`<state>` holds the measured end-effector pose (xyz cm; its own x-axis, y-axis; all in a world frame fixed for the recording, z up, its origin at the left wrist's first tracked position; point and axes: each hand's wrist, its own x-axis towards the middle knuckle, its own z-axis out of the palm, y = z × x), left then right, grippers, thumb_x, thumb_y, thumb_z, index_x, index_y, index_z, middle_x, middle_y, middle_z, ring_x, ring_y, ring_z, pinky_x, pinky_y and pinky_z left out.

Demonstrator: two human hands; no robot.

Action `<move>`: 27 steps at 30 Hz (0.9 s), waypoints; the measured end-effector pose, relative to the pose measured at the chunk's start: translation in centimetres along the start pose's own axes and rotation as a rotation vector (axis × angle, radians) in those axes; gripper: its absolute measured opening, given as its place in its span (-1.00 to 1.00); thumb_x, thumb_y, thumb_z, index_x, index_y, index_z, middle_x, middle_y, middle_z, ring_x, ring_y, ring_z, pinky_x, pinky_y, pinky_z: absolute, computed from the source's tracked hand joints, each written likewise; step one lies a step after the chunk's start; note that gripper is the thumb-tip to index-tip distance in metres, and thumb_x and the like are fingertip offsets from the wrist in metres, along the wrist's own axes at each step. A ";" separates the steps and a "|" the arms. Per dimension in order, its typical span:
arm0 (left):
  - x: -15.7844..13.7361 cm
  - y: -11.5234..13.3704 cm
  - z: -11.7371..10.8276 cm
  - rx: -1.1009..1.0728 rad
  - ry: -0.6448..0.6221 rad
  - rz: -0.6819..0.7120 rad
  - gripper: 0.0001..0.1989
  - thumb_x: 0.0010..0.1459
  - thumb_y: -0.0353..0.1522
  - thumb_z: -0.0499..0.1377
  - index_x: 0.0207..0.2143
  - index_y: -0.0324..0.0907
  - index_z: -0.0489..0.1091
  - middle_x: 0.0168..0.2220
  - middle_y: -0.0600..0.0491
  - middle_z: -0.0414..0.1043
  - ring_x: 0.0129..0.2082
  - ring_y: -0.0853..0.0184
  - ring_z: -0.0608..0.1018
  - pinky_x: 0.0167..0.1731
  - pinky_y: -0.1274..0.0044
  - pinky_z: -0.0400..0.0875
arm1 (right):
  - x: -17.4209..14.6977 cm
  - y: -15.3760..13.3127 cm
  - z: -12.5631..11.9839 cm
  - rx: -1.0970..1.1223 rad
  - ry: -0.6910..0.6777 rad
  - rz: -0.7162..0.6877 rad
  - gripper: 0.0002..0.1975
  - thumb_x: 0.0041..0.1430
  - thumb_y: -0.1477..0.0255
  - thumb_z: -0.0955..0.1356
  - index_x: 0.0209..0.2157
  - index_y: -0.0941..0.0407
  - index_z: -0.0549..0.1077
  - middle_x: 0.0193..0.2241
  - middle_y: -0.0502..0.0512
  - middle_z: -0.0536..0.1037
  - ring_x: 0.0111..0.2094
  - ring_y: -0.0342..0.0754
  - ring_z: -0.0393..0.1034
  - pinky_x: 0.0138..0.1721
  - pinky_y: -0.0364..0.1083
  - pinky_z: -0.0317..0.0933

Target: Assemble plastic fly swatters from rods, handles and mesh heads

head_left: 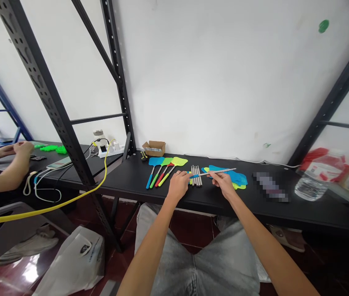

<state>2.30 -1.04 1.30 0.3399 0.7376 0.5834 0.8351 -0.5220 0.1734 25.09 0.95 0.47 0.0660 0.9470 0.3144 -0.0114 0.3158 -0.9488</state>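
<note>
My left hand [179, 185] is closed round a blue handle, of which the end [194, 176] shows. From it a thin metal rod [213, 172] runs to the right, and my right hand [224, 183] pinches the rod. Beneath the rod lie several loose metal rods [196, 181] side by side, with bits of yellow-green handle beside them. Blue swatter heads [238, 178] lie in a pile past my right hand, with yellow-green ones [239, 186] partly under them. Left of my left hand, several fly swatters [156, 161] with blue, green, red and yellow handles lie in a row.
An open cardboard box [154, 148] stands at the wall. To the right are a blurred-out object [270, 187] and a large clear bottle [312, 187]. Shelf posts [46, 94] flank the black table [115, 176]. A yellow cable [69, 201] crosses on the left, near another person's hands [23, 148].
</note>
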 end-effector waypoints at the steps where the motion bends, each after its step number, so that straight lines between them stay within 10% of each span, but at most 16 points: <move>1: 0.0 0.0 0.0 0.002 0.002 0.004 -0.61 0.31 -0.45 0.00 0.09 0.01 0.41 -0.13 -0.01 0.46 -0.12 0.24 0.42 -0.08 0.41 0.34 | 0.0 0.1 0.0 0.000 -0.004 -0.002 -0.58 -0.07 0.04 0.48 -0.39 0.14 0.62 -0.52 0.12 0.55 -0.61 -0.17 0.17 -0.64 -0.13 -0.10; 27: -0.2 -0.1 0.4 -0.002 0.064 0.073 -0.69 0.32 -0.40 0.04 0.03 0.01 0.45 -0.16 0.02 0.47 -0.15 0.25 0.43 -0.09 0.45 0.34 | 0.0 0.5 -0.2 -0.092 -0.077 -0.010 -0.55 -0.02 0.02 0.46 -0.40 0.17 0.63 -0.69 0.03 0.37 -0.63 -0.17 0.10 -0.63 -0.14 -0.13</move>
<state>2.36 -0.98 0.90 0.3714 0.6692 0.6437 0.8082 -0.5742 0.1307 25.27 1.12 0.04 -0.0110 0.9466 0.3221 0.0806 0.3220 -0.9433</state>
